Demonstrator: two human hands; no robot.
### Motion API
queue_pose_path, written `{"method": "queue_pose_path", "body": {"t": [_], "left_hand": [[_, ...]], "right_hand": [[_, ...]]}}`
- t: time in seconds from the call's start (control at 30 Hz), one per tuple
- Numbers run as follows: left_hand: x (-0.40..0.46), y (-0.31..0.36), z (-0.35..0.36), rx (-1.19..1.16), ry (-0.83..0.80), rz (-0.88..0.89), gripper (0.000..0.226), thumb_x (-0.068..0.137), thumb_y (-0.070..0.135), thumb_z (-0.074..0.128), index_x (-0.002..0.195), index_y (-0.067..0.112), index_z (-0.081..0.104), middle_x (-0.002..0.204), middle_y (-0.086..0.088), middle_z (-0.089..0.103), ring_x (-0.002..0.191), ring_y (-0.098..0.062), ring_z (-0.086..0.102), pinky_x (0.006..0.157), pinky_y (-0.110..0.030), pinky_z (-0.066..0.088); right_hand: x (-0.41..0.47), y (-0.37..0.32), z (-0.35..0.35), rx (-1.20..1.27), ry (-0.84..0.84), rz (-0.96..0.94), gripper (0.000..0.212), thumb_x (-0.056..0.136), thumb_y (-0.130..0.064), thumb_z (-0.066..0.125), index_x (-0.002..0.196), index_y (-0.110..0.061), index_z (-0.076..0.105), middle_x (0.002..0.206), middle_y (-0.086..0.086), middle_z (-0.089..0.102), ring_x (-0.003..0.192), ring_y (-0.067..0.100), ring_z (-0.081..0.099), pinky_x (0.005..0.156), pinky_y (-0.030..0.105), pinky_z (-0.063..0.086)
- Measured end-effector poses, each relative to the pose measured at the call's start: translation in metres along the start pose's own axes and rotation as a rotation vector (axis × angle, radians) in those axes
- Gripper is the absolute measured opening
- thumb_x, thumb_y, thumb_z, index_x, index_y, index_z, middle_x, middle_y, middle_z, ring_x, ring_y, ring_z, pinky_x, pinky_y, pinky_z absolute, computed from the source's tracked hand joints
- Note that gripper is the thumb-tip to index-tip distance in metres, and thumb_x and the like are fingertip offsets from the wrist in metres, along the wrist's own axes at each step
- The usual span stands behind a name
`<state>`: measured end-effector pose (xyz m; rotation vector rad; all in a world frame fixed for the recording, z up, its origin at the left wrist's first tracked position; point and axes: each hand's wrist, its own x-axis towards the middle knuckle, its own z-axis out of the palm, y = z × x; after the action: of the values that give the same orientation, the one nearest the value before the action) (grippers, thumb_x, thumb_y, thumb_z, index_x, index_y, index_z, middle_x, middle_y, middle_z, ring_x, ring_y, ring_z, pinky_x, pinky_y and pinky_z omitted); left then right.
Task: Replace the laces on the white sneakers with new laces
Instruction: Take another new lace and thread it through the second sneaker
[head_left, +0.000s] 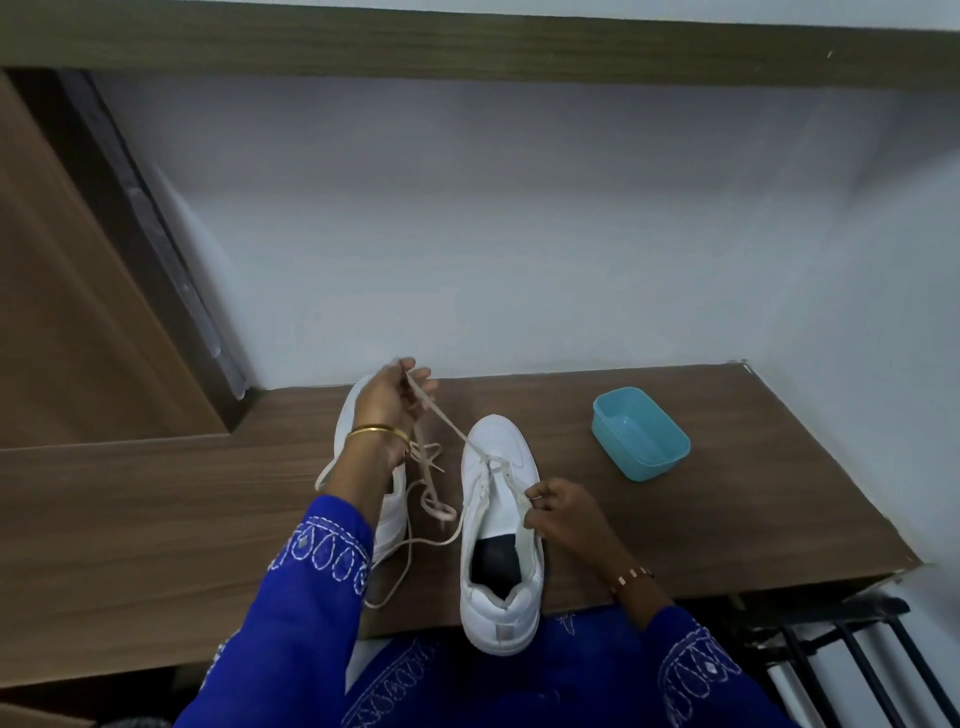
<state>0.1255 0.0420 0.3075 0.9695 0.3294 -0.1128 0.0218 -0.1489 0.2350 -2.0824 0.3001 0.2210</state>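
Observation:
A white sneaker (500, 525) stands on the brown table (727, 499), toe away from me, heel over the near edge. A cream lace (441, 415) is threaded through its front eyelets. My left hand (389, 400) is raised and pinches one end of that lace, pulling it taut up and to the left. My right hand (561, 512) pinches the lace at the sneaker's right eyelet row. A second white sneaker (387, 499) lies behind my left forearm, mostly hidden. Loose loops of lace (426, 519) lie between the two shoes.
A light blue plastic tub (640, 432) sits on the table to the right of the sneakers. A white wall rises behind the table, a brown wooden panel (67, 312) stands at the left, and a black metal rack (852, 654) is at the lower right.

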Motion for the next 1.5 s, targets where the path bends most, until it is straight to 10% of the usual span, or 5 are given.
{"method": "queue_pose_path", "body": {"t": [0.37, 0.5, 1.03, 1.27, 1.5], "left_hand": [[-0.043, 0.023, 0.027, 0.411, -0.511, -0.159, 0.030, 0.099, 0.017, 0.033, 0.077, 0.012, 0.053, 0.049, 0.004, 0.054, 0.035, -0.009, 0.045, 0.038, -0.016, 0.040], [-0.042, 0.017, 0.021, 0.576, -0.629, -0.238, 0.030, 0.098, 0.021, 0.032, 0.075, 0.016, 0.050, 0.045, 0.007, 0.048, 0.031, -0.005, 0.036, 0.044, -0.020, 0.028], [-0.033, 0.015, -0.022, 0.514, -0.360, -0.141, 0.034, 0.097, 0.025, 0.035, 0.065, 0.015, 0.044, 0.040, 0.008, 0.031, 0.029, -0.005, 0.020, 0.034, -0.015, 0.017], [-0.033, -0.009, -0.022, 1.537, -0.040, 0.296, 0.024, 0.087, 0.009, 0.046, 0.099, 0.006, 0.066, 0.094, -0.016, 0.064, 0.092, -0.032, 0.059, 0.072, -0.032, 0.046], [-0.053, -0.048, 0.002, 1.584, -0.208, 0.458, 0.044, 0.086, 0.009, 0.047, 0.129, 0.017, 0.051, 0.118, -0.007, 0.063, 0.115, -0.026, 0.054, 0.107, -0.040, 0.032]], "right_hand": [[0.017, -0.094, -0.021, -0.007, 0.058, -0.448, 0.060, 0.090, -0.013, 0.059, 0.142, -0.026, 0.033, 0.134, 0.004, 0.041, 0.113, 0.014, 0.046, 0.095, 0.026, 0.041], [0.027, -0.096, -0.011, -0.052, 0.095, -0.517, 0.038, 0.087, -0.010, 0.061, 0.125, -0.015, 0.057, 0.122, 0.009, 0.045, 0.119, 0.017, 0.045, 0.105, 0.034, 0.039], [0.007, -0.034, -0.035, 0.036, -0.038, -0.194, 0.024, 0.095, -0.016, 0.050, 0.073, -0.011, 0.057, 0.067, 0.000, 0.060, 0.056, 0.002, 0.057, 0.055, 0.013, 0.043], [0.005, -0.036, -0.039, -0.125, 0.003, -0.168, 0.018, 0.093, -0.010, 0.048, 0.080, -0.007, 0.059, 0.067, 0.000, 0.050, 0.060, 0.010, 0.043, 0.056, 0.021, 0.035], [-0.001, -0.070, -0.010, -0.128, -0.014, -0.318, 0.019, 0.086, 0.003, 0.045, 0.087, -0.015, 0.051, 0.063, -0.001, 0.063, 0.054, 0.001, 0.052, 0.051, 0.008, 0.037]]}}
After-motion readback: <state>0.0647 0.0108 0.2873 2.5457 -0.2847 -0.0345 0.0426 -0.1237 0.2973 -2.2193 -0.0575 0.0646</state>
